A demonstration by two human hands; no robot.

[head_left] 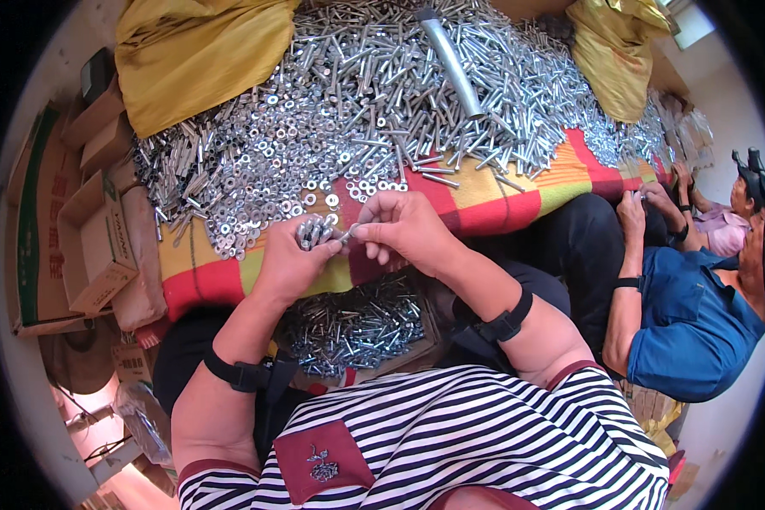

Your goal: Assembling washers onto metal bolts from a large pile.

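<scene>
My left hand [291, 259] is closed around a small bunch of shiny metal bolts [316, 231], their ends showing above the fingers. Beside it, my right hand [406, 231] pinches a small metal part [346, 239] between thumb and fingertips, against my left thumb and forefinger. Too little of that part shows to tell a washer from a nut. Both hands are just above the near edge of a checked red and yellow cloth [484, 200]. Right behind them lie loose flat washers [263, 153], some scattered singly on the cloth.
A large heap of bolts [348, 76] covers the far side, with a metal tube [452, 72] on it. Yellow sacks [200, 64] flank the heap. Below my hands a box holds more bolts [357, 331]. Cartons [98, 242] stand left; co-workers [688, 323] sit right.
</scene>
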